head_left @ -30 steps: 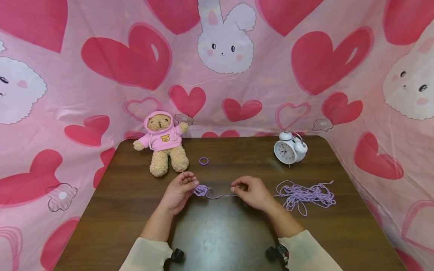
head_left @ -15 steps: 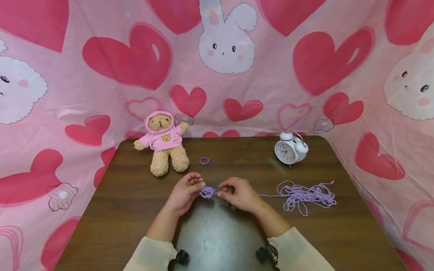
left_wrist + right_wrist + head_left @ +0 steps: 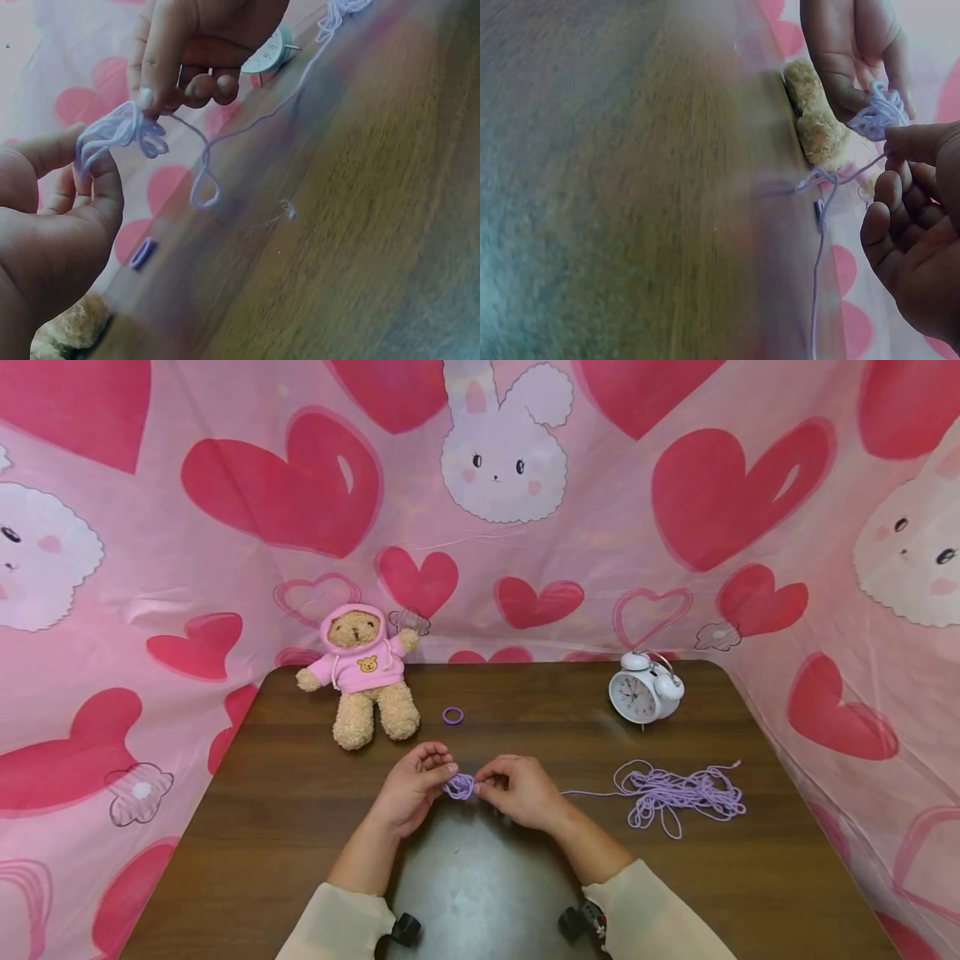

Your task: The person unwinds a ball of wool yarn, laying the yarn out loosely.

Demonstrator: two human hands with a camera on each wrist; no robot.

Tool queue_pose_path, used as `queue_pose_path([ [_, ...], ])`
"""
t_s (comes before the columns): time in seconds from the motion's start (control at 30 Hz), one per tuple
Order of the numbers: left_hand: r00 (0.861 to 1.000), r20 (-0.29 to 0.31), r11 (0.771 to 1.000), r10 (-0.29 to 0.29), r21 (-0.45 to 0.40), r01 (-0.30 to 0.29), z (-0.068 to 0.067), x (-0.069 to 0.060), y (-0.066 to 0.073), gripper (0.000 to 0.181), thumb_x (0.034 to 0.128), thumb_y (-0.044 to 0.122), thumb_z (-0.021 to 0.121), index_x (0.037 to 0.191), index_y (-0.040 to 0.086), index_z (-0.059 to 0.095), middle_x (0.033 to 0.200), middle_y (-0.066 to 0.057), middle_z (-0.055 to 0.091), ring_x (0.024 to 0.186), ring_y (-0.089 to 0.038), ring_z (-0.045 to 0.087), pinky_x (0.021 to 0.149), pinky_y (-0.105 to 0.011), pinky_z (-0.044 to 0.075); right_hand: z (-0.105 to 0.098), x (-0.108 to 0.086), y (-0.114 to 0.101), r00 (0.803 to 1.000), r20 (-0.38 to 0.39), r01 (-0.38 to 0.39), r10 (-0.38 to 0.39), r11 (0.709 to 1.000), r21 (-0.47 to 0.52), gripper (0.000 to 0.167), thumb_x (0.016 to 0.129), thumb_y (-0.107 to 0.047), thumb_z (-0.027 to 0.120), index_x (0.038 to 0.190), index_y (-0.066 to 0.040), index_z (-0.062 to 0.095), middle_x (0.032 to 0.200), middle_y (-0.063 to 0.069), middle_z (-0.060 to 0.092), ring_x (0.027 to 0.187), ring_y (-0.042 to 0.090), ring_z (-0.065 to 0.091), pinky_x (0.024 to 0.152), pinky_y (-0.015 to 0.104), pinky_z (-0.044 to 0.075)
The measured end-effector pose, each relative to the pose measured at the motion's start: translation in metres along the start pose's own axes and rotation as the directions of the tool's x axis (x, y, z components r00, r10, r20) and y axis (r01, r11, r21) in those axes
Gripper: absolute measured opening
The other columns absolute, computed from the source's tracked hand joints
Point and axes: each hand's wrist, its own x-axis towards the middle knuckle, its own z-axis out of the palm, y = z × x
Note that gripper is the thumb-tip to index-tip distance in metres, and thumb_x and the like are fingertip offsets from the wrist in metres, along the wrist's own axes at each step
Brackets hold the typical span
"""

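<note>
A small looped bundle of lilac yarn (image 3: 459, 787) is pinched between the thumb and fingers of my left hand (image 3: 411, 789). Facing it, my right hand (image 3: 522, 792) pinches the yarn between thumb and forefinger at the bundle's right end. In the left wrist view, a strand (image 3: 259, 120) hangs from the right fingertips, makes a small twisted loop, and runs off to a loose heap. That heap of lilac yarn (image 3: 686, 795) lies on the table to the right of my right hand. The right wrist view shows the bundle (image 3: 881, 112) between both sets of fingertips.
A teddy bear (image 3: 367, 672) in a pink hoodie lies at the back left of the brown table (image 3: 247, 860). Beside it is a purple ring (image 3: 453, 716). A white alarm clock (image 3: 645, 689) stands at the back right. Pink printed cloth (image 3: 517, 552) surrounds the table.
My right hand has moved left from the strand to the bundle's end and now pinches there. My left hand has shifted slightly right with the bundle.
</note>
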Motion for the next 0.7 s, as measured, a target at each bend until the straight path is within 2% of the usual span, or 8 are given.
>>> queue_pose_path([
  [0.33,1.0,-0.005,1.0,-0.017,0.018,0.017,-0.006,-0.001,-0.001,0.04,0.093,-0.01,0.066,0.126,-0.008,0.045,0.108,-0.009,0.06,0.094,-0.017,0.062,0.076,-0.026,0.053,-0.007,-0.002,0.006,0.996,-0.063,-0.06,0.057,0.997,-0.043,0.005,0.09,-0.02,0.08,0.087,-0.018,0.077,0.081,-0.014,0.066,0.07,0.002,0.059,0.064,0.023,0.051],
  [0.53,1.0,-0.015,0.999,-0.02,0.03,0.02,-0.009,-0.002,0.001,0.045,0.0929,-0.008,0.067,0.13,-0.009,0.042,0.112,-0.014,0.059,0.094,-0.017,0.062,0.076,-0.026,0.053,-0.02,-0.004,0.008,0.994,-0.089,-0.075,0.07,0.996,-0.054,0.005,0.091,-0.021,0.079,0.087,-0.018,0.077,0.082,-0.013,0.066,0.072,0.004,0.059,0.066,0.025,0.051],
  [0.7,0.999,-0.031,0.999,-0.015,0.029,0.016,-0.015,-0.003,0.003,0.044,0.0929,-0.009,0.066,0.13,-0.008,0.042,0.11,-0.01,0.059,0.094,-0.016,0.063,0.076,-0.025,0.053,-0.032,-0.008,0.013,0.989,-0.109,-0.105,0.099,0.993,-0.049,0.004,0.091,-0.02,0.079,0.088,-0.019,0.077,0.082,-0.013,0.065,0.073,0.004,0.058,0.068,0.025,0.05],
])
